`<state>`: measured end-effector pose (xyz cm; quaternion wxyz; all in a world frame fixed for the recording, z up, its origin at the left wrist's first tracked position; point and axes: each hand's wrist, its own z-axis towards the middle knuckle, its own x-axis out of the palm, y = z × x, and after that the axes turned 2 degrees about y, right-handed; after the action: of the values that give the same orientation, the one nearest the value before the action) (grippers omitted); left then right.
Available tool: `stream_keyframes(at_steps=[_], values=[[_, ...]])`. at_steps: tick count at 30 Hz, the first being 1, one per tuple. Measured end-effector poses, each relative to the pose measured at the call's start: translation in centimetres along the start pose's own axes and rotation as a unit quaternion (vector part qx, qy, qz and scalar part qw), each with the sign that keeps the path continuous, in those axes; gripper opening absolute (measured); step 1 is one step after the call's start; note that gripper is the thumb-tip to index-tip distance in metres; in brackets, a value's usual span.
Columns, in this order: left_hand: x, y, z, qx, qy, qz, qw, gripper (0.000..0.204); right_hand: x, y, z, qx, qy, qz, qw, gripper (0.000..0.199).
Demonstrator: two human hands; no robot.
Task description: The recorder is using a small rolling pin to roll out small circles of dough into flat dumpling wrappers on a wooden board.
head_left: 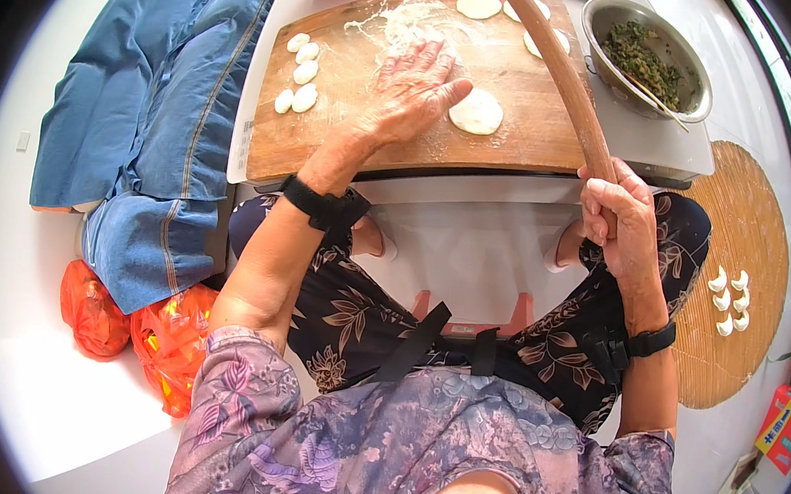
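Note:
My left hand [416, 89] lies flat with fingers spread on the floured wooden board [346, 163], beside a patch of loose flour [406, 24]. Just right of its thumb is a flat round dough wrapper [476, 111]. My right hand [620, 210] grips the lower end of a long wooden rolling pin [562, 69], which slants up and left over the board's right side. Several small dough pieces [305, 72] sit at the board's left. At the far edge lie more rolled wrappers [479, 6], some partly covered by the rolling pin.
A metal bowl [700, 95] of chopped green filling [642, 62] with chopsticks [657, 102] stands right of the board. On a round woven mat [723, 370] at right rest several white dumplings [727, 302]. Blue denim-covered seating [156, 85] and red plastic bags [171, 340] are at left.

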<state>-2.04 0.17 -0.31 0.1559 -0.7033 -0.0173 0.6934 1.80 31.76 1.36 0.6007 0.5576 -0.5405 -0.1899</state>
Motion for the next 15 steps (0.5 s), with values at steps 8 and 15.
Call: stream_keyframes(at_steps=[8, 15], values=[[-2.3, -5.0, -4.6, 0.102, -0.053, -0.052, 0.992, 0.076, -0.3, -0.1, 0.0, -0.002, 0.001, 0.001, 1.000, 0.015], [0.8, -6.4, -5.6, 0.153, -0.035, 0.043, 0.987, 0.062, -0.2, -0.2, 0.0, -0.001, 0.002, -0.002, 1.000, 0.015]])
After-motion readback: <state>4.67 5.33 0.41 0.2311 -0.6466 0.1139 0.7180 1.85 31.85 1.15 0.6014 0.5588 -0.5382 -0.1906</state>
